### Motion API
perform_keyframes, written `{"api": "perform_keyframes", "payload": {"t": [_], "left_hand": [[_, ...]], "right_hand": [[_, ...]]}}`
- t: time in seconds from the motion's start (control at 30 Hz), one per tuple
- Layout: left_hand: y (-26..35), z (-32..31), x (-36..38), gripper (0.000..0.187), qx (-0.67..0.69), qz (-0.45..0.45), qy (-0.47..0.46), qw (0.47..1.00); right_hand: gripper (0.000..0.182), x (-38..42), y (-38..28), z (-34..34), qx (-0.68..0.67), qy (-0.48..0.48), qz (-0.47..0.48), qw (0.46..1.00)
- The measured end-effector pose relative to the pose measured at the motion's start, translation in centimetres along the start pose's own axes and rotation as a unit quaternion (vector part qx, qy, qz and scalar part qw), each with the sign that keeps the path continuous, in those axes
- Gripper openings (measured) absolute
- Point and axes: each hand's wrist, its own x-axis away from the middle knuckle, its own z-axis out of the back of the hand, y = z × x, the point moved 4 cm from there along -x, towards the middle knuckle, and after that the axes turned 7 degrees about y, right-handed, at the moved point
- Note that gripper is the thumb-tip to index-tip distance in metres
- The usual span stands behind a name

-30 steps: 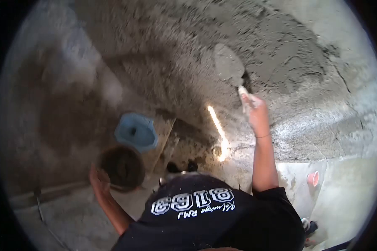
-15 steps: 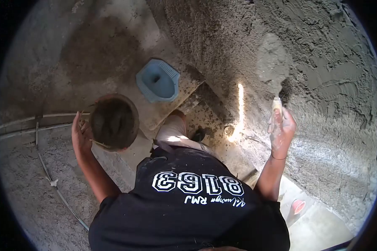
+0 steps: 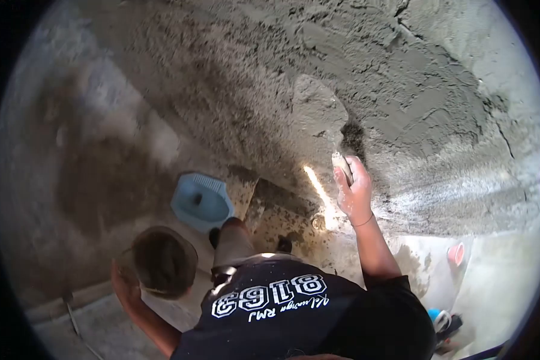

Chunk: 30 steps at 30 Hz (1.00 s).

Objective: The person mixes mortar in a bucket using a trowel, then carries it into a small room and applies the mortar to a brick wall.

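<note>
In my right hand (image 3: 355, 191) is the pale handle of a trowel (image 3: 319, 108), fingers wrapped around it. The trowel's blade is coated in grey mortar and lies close against the rough wall (image 3: 240, 78); whether it touches cannot be told. At the lower left, my left hand (image 3: 126, 283) grips the side of a round bucket (image 3: 192, 257). Dark, wet-looking material sits inside the bucket. Part of the left hand's fingers is in shadow by the bucket's edge.
A blue squat toilet (image 3: 201, 201) is set in the raised floor beyond my knee. Fresh grey mortar (image 3: 414, 90) covers the upper wall. A strip of sunlight falls near the wall's foot. A pink container (image 3: 456, 254) lies at the right.
The view has swung toward the wall on the right. My right hand and the trowel now reach farther forward along the wall. The bucket remains with my left hand, lower in view.
</note>
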Motion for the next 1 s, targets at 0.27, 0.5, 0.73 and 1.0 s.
{"api": "perform_keyframes", "payload": {"t": [0.27,0.5,0.73,1.0], "left_hand": [[6.4,-4.1,-9.0,0.021,-0.103,0.056,0.010,0.993],[15.5,-11.8,-12.1,0.030,-0.190,0.086,-0.142,0.968],[20.7,-17.9,-12.5,0.040,-0.203,0.072,-0.172,0.961],[19.6,-20.7,-15.1,0.041,-0.209,0.086,-0.203,0.953]], "right_hand": [[0.039,-5.0,-1.8,-4.2,0.167,0.133,0.020,0.977],[0.037,2.6,-1.4,-3.6,0.307,0.199,-0.080,0.927],[0.032,1.5,-7.0,-3.9,0.237,0.190,-0.072,0.950],[0.039,-5.3,-3.9,-6.2,0.291,0.184,-0.036,0.938]]}}
